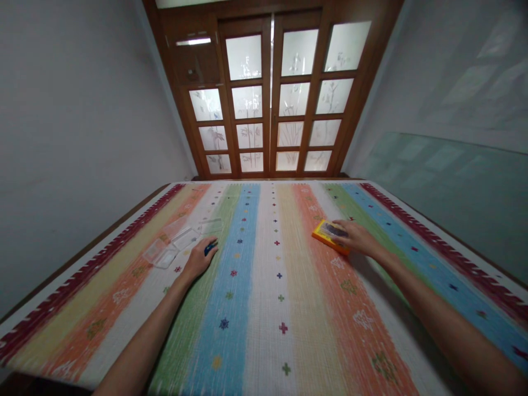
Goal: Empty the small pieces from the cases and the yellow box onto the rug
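My left hand (200,257) is closed around a small dark blue object (209,248), whose kind I cannot make out; only part of it shows past the fingers. Just beyond that hand lie clear plastic cases (185,237), opened out on the cloth. On the right, my right hand (350,235) grips the right side of a flat yellow and orange box (324,234) with a dark picture on top. The fingers cover part of its upper face. The box is at or just above the orange stripe of the cloth.
A striped, patterned tablecloth (264,286) covers the long table. Wooden doors with glass panes (270,99) stand beyond its far end. A plain wall (82,110) runs along the left, and a pale green panel (454,187) leans or hangs at the right wall.
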Tool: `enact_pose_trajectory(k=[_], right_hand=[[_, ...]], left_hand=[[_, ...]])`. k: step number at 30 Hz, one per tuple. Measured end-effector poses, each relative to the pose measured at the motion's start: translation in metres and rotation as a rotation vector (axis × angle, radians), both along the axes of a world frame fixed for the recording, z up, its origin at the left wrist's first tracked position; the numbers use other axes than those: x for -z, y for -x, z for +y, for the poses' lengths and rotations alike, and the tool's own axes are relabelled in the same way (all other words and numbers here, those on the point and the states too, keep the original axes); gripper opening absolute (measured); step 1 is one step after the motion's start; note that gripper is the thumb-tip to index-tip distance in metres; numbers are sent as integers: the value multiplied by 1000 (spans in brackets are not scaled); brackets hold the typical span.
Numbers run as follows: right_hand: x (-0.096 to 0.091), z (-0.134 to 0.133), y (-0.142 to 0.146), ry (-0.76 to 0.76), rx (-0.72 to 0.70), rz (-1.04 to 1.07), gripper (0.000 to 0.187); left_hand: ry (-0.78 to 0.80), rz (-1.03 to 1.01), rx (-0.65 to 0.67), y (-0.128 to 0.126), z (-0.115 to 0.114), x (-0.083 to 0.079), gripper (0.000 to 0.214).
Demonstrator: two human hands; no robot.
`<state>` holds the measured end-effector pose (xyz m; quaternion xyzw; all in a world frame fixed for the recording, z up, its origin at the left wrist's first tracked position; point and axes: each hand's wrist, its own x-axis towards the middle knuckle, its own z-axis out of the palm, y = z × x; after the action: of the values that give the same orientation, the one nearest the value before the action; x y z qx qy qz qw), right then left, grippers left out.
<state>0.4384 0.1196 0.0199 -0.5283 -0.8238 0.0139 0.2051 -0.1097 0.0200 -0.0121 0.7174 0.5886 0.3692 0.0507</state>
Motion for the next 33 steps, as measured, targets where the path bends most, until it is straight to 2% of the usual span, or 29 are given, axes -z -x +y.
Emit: enact_pose_trajectory(k=[3, 6, 8, 11, 15, 18, 21, 27, 33], right_hand=[[-12, -8, 17, -31, -35, 44, 46], [-26, -27, 49, -20, -234, 84, 45], [-31, -45, 79, 33, -394, 68, 43], [-26, -74, 127, 80, -639, 15, 48], [-9, -99, 176, 73, -802, -60, 50], [-4, -103, 196, 72, -844, -89, 52], [-7, -102, 204, 78, -850, -119, 52], [-11, -102, 206, 88, -835, -154, 48], [-12, -107, 207, 41, -826, -153, 41]], left_hand=[[-36, -24, -35, -5, -3, -5, 37], [-40, -49, -9, -24, -14, -15, 41], [32, -48, 103, -46, -26, -20, 52], [176, -33, 344, -83, -45, -25, 79], [218, -38, 491, -111, -61, -25, 95], [198, -69, 495, -113, -65, -23, 93], [224, -106, 484, -109, -65, -21, 89], [269, -229, 460, -111, -61, -17, 87], [312, -320, 493, -114, -58, -14, 85]])
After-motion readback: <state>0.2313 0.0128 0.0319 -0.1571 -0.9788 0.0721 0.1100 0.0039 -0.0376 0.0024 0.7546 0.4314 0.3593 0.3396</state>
